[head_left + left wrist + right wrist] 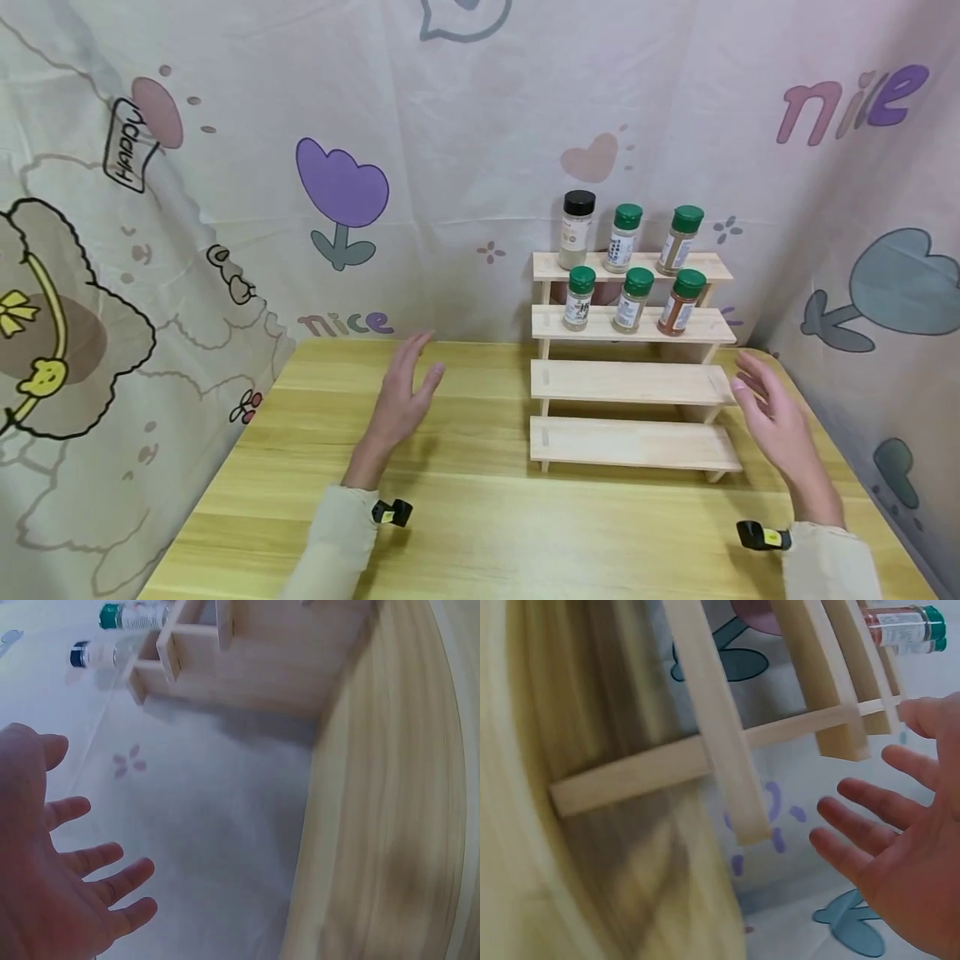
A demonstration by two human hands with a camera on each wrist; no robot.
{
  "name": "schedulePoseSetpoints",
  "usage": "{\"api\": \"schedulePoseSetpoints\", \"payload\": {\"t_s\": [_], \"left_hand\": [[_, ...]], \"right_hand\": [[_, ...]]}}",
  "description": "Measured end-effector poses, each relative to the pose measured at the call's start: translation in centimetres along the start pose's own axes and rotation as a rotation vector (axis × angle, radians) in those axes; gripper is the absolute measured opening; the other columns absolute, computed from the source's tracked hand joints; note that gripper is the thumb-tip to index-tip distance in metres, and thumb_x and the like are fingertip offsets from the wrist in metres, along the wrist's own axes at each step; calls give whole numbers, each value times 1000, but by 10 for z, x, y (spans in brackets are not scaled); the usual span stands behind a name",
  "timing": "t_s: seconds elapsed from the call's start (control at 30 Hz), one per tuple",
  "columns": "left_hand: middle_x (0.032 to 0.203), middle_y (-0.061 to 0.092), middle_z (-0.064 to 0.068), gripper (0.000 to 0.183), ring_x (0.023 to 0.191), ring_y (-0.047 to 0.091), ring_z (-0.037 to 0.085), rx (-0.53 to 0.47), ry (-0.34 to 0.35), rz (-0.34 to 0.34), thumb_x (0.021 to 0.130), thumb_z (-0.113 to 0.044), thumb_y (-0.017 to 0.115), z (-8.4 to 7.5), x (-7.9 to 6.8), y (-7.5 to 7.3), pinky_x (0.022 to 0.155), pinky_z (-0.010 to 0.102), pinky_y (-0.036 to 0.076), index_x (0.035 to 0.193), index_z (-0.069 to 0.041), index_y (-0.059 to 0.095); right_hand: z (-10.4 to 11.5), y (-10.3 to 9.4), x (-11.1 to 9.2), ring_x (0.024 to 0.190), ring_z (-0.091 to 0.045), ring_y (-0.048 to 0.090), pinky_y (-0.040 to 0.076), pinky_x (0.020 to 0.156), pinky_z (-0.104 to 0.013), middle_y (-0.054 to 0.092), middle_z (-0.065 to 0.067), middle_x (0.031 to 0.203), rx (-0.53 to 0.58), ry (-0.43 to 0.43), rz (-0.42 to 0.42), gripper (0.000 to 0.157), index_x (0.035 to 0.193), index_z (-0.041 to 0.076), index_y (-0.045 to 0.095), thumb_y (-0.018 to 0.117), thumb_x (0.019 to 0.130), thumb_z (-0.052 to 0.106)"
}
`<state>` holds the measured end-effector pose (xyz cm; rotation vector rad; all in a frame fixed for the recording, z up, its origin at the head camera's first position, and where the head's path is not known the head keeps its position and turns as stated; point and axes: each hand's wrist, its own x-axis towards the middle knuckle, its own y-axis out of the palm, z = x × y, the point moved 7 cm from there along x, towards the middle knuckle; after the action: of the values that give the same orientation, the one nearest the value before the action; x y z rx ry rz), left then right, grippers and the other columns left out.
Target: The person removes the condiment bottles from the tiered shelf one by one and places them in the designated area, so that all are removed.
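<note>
A stepped wooden rack (630, 442) stands on the table, right of the middle. Its top tier carries a black-capped spice jar (576, 231) and two green-capped ones, among them a spice jar (622, 239) in the middle. On the tier below are three more green-capped jars, the rightmost a reddish spice jar (681, 303). My left hand (401, 400) hovers left of the rack, fingers spread and holding nothing. Close by the rack's right end is my right hand (776, 417), its fingers loosely extended in the right wrist view and nothing in them.
Light wooden table (465, 533) lies under everything. A printed cloth (480, 167) hangs behind the table and along both sides. The rack's two lower tiers show bare wood. Each wrist wears a small black camera, such as the left wrist camera (392, 512).
</note>
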<state>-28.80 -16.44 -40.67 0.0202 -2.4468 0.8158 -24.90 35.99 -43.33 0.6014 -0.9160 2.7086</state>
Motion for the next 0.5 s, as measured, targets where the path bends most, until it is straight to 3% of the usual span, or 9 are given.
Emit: {"api": "schedulePoseSetpoints", "payload": {"t_s": [0.07, 0.17, 0.4, 0.5], "left_hand": [[157, 41, 15, 54, 135, 46, 36, -46, 6, -6, 106, -29, 56, -6, 1, 6, 112, 61, 37, 154, -9, 42], [155, 43, 15, 53, 130, 50, 35, -111, 5, -8, 105, -27, 58, -13, 2, 15, 108, 62, 40, 153, -10, 44], [150, 48, 14, 49, 127, 55, 36, -273, -34, 5, 105, -22, 59, -29, 8, 37, 107, 62, 42, 152, -13, 47], [148, 49, 17, 48, 127, 55, 40, -359, -50, 12, 105, -17, 59, -36, 13, 46, 108, 64, 40, 151, -9, 47]], "right_hand": [[-3, 4, -1, 125, 10, 46, 34, 95, -1, 50, -24, 149, 23, -2, -10, 49, 156, 6, 41, 51, 109, 18], [-8, 10, -2, 124, 8, 49, 38, 95, -2, 54, -19, 146, 70, 7, -14, 48, 154, 5, 43, 52, 108, 16], [-13, 21, -3, 114, 13, 50, 43, 89, -3, 48, -37, 143, 139, 54, 7, 49, 154, 0, 41, 52, 108, 16], [-15, 22, -5, 114, 13, 50, 46, 88, -6, 46, -38, 145, 170, 80, 20, 49, 155, 0, 40, 49, 109, 17]]}}
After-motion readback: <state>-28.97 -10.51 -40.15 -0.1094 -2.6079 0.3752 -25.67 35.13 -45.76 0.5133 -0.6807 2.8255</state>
